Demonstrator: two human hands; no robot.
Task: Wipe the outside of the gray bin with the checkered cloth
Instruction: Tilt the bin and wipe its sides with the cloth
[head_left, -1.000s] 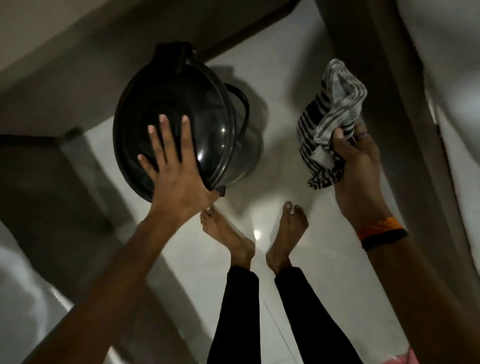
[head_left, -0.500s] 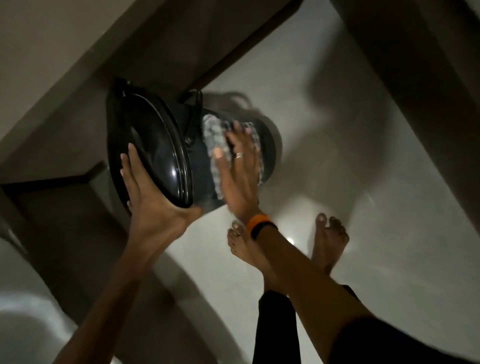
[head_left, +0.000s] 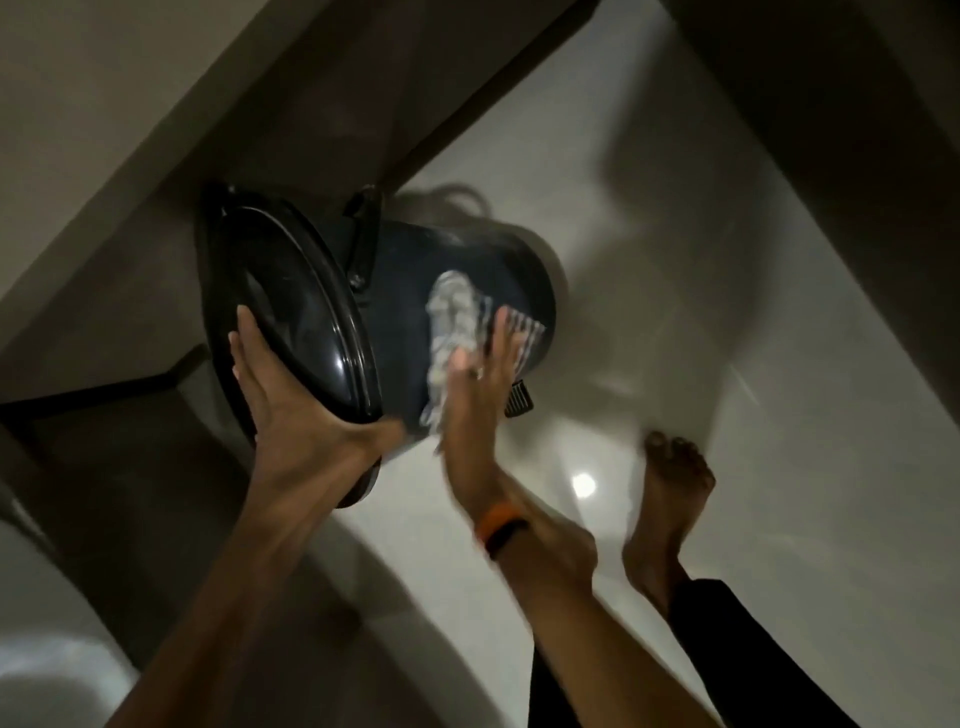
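The dark gray bin (head_left: 415, 270) is tilted on the pale floor, its glossy black lid (head_left: 291, 317) facing left toward me. My left hand (head_left: 291, 410) grips the lid's rim from below, fingers spread over the lid and thumb under the edge. My right hand (head_left: 478, 395), blurred with motion, presses the checkered cloth (head_left: 457, 317) flat against the bin's side wall. The cloth is bunched, and part of it is hidden under my palm. The bin's foot pedal (head_left: 518, 402) shows just right of my right hand.
My bare feet (head_left: 670, 499) stand on the shiny white floor (head_left: 701, 364) close to the bin. A wall and dark skirting (head_left: 457, 119) run behind the bin. A white curved fixture (head_left: 57, 649) sits at the lower left.
My right hand brought the cloth from the air onto the bin's side and has slid it lower along the wall. My left hand tilted the bin over, shifting to grip the lid's rim.
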